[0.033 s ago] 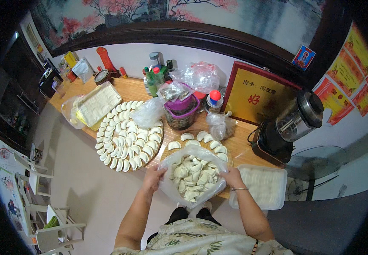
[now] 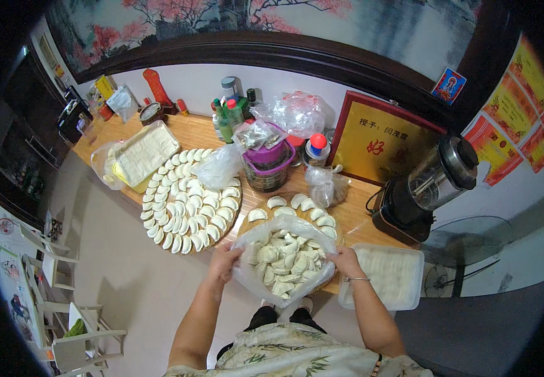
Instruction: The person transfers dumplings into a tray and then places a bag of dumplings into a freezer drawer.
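Note:
Between my hands hangs a clear plastic bag, its mouth spread wide at the counter's front edge. Inside it lies a heap of pale dumplings. My left hand is closed on the bag's left rim, and my right hand grips the right rim. Just behind the bag, a round woven tray carries several dumplings along its far side; the bag hides its near part. Farther left, a larger round tray is covered with rings of dumplings.
A white plastic box stands by my right hand, overhanging the counter edge. A blender is behind it. Toward the back are a purple-rimmed basket, bottles and a framed plaque. Another tub sits far left.
My left hand and the bag's left rim have shifted very slightly left. Both hands keep their hold on the bag.

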{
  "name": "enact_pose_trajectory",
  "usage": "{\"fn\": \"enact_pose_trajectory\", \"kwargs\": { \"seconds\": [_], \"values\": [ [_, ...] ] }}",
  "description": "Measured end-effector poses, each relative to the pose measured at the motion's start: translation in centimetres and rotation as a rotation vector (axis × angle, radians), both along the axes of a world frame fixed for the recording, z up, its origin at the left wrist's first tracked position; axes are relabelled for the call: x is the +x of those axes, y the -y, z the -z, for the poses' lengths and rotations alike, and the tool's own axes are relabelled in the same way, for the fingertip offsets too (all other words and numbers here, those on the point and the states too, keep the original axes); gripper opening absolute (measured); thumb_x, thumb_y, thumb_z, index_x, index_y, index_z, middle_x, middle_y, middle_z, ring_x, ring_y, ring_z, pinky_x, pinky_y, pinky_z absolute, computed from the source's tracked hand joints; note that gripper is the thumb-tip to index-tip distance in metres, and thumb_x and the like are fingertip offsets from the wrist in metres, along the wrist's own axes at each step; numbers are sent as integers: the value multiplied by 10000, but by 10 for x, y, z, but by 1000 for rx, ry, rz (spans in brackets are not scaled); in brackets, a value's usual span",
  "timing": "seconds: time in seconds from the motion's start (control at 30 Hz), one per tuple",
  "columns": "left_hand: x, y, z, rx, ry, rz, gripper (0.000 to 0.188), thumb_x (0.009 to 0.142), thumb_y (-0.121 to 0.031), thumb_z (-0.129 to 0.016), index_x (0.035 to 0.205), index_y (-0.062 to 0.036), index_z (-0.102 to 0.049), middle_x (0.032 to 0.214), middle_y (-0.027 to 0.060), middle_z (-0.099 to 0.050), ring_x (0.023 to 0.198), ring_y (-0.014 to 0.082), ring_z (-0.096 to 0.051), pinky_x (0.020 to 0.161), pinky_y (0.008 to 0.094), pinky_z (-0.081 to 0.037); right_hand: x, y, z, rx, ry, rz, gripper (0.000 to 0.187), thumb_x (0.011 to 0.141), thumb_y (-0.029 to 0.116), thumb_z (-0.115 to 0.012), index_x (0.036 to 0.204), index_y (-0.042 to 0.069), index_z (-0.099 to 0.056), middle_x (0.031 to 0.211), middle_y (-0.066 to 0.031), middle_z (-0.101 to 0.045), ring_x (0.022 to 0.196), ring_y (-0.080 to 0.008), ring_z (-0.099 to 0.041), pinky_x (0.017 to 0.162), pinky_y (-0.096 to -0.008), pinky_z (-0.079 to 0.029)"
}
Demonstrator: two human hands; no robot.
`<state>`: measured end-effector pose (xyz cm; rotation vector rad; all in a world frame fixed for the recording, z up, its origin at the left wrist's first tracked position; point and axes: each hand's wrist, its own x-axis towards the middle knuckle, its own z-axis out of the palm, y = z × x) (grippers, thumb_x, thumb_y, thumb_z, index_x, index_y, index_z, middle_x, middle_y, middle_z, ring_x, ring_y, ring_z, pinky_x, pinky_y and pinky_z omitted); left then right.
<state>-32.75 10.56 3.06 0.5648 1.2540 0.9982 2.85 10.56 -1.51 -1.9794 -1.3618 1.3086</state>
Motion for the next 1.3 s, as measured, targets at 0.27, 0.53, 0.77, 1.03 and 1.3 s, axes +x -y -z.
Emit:
{"fn": "enact_pose_trajectory", "kwargs": {
  "seconds": [0.27, 0.53, 0.77, 1.03, 1.3],
  "values": [
    [-8, 7, -56, 40, -27, -65, 69, 814, -88, -588, 883, -83, -583, 669, -60, -509, 519, 27, -423, 448, 176, -324, 2, 13, -51, 64, -471, 239, 122, 840, 144, -604, 866, 26, -619, 722, -12, -607, 607, -99, -541, 542, -236, -433],
    [9, 3, -75, 178, -7, -92, 70, 811, -85, -598, 830, -107, -534, 638, -61, -478, 523, 36, -418, 446, 188, -316, -10, 22, -61, 306, -396, 347, 130, 879, 159, -555, 844, 35, -573, 697, -24, -585, 554, -84, -504, 486, -217, -409],
    [2, -11, -137, 404, 18, -122, 117, 803, -41, -603, 835, -80, -498, 590, -43, -418, 422, 33, -308, 374, 197, -213, -2, 21, -163, 285, -360, 206, 165, 844, 173, -600, 810, 12, -592, 659, -4, -578, 477, -67, -449, 454, -221, -388],
    [28, 8, -159, 588, -294, 363, 147, 822, -70, -603, 954, -19, -562, 768, -8, -556, 690, 69, -514, 606, 209, -416, -13, 33, -182, 314, -561, 118, 138, 856, 145, -587, 877, 9, -606, 673, -12, -574, 557, -76, -510, 521, -225, -424],
    [17, -9, -175, 632, -288, 237, 373, 779, 46, -587, 1133, -19, -487, 786, 0, -517, 705, 76, -497, 631, 215, -422, 4, 39, -199, 429, -213, 102, 179, 822, 101, -593, 952, -12, -641, 756, -51, -638, 694, -107, -580, 667, -262, -461]
  ]
}}
